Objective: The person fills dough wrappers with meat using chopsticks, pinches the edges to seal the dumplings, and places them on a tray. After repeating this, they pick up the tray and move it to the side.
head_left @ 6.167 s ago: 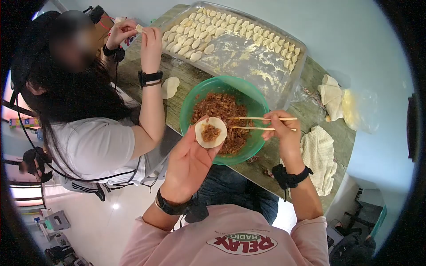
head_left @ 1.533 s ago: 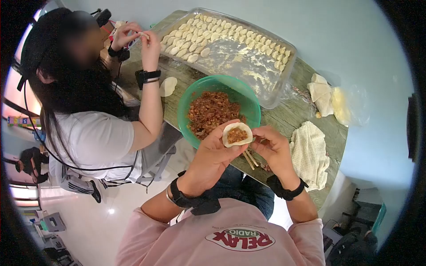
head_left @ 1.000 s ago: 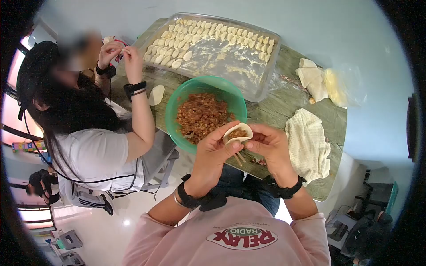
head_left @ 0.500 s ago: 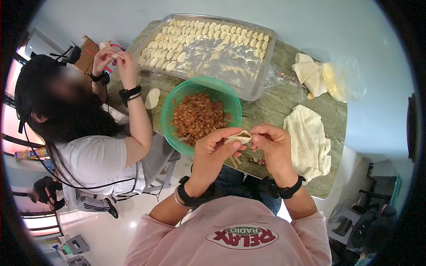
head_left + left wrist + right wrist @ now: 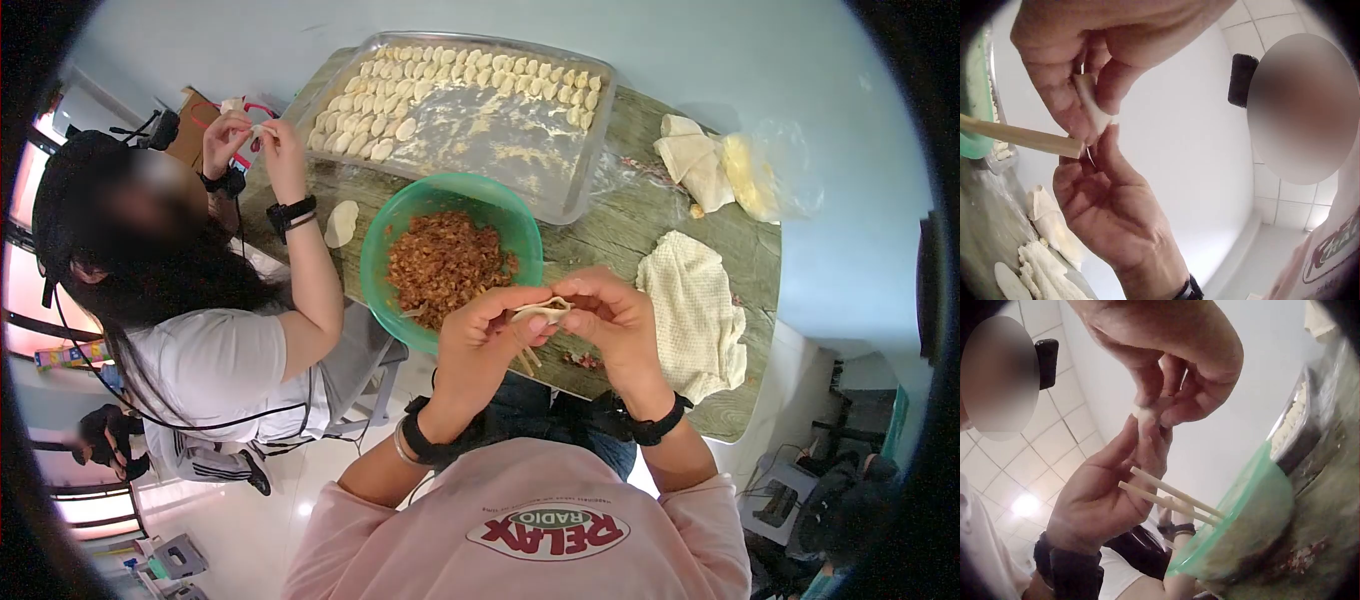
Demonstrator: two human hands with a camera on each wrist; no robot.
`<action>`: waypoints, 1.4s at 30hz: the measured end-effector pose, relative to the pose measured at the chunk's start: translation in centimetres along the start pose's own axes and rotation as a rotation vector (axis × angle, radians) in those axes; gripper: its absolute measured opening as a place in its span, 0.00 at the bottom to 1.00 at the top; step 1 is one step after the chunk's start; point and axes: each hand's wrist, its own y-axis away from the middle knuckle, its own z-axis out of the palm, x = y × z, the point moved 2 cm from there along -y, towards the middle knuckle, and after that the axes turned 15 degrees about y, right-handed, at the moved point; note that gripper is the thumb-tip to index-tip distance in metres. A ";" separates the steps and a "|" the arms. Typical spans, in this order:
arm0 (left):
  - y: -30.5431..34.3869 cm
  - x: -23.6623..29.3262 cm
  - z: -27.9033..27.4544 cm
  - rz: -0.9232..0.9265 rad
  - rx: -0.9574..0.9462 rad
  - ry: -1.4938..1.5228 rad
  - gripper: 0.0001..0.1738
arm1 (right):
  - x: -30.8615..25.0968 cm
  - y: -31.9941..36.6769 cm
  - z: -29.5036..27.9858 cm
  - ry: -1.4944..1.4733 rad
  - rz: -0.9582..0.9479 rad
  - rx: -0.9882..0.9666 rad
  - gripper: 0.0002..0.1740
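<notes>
Between both hands, over the near right rim of the green bowl (image 5: 535, 240), is a dumpling (image 5: 543, 311) folded into a half-moon with its top edges drawn together. My left hand (image 5: 478, 345) pinches its left side between thumb and fingers. The right corner is pinched by my right hand (image 5: 615, 325). In the left wrist view the dumpling (image 5: 1092, 103) shows as a pale fold between the fingertips. Brown minced filling (image 5: 450, 265) heaps inside the bowl. A pair of chopsticks (image 5: 1175, 494) leans out over the bowl's rim, partly hidden behind the left hand in the head view.
A metal tray (image 5: 500, 180) with rows of dumplings lies behind the bowl. A cream cloth (image 5: 692, 310), a folded cloth (image 5: 690, 160) and a plastic bag (image 5: 785, 170) are at right. Another person (image 5: 220, 350) sits at left, near a loose wrapper (image 5: 342, 224).
Earlier my right hand held chopsticks over the bowl and the left held a flat, filled wrapper. The chopsticks were set down at the bowl; both hands then folded the wrapper, narrowing its opening.
</notes>
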 end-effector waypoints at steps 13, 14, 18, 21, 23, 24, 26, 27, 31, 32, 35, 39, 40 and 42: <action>0.1 0.0 0.8 0.038 -0.003 -0.016 0.13 | -0.5 0.6 -0.1 -0.009 0.028 -0.013 0.06; -0.1 0.2 0.7 0.020 0.000 -0.057 0.13 | -0.8 0.6 0.0 -0.010 0.033 -0.019 0.06; -0.6 0.5 1.2 -0.010 -0.064 -0.079 0.14 | 0.0 0.6 -0.7 0.025 0.059 0.000 0.07; -0.6 0.5 1.2 0.038 -0.032 -0.102 0.16 | 0.5 0.6 -1.1 0.030 0.039 0.046 0.07; -0.6 0.4 0.8 0.028 -0.008 -0.082 0.15 | 0.5 0.8 -1.2 -0.047 0.028 0.077 0.08; -0.5 0.3 0.5 0.017 0.013 -0.063 0.15 | 0.5 0.8 -1.2 -0.045 0.028 0.080 0.08; -0.4 0.2 0.4 -0.002 0.032 -0.058 0.14 | 0.3 0.9 -1.3 -0.081 0.029 0.091 0.08; -0.3 0.2 0.3 -0.021 0.055 -0.054 0.13 | 0.1 0.9 -1.2 -0.079 0.025 0.095 0.08; -0.2 0.2 0.5 0.034 0.063 -0.106 0.11 | -0.3 1.1 -1.1 -0.018 0.034 0.065 0.07; -0.2 0.2 0.6 0.031 0.070 -0.061 0.10 | -0.3 1.1 -1.2 -0.008 0.011 0.068 0.06; 0.0 0.2 0.9 0.051 0.076 -0.040 0.08 | -0.1 1.2 -1.3 0.008 -0.008 0.075 0.05; 0.0 0.0 0.6 0.212 0.059 -0.315 0.06 | -0.3 1.3 -1.1 0.006 -0.028 0.105 0.05; 0.0 0.0 0.7 0.213 0.058 -0.315 0.06 | -0.3 1.3 -1.1 0.001 -0.047 0.110 0.05; 0.0 0.2 1.0 0.334 0.076 -0.450 0.06 | -0.4 1.4 -1.1 -0.003 -0.068 0.116 0.04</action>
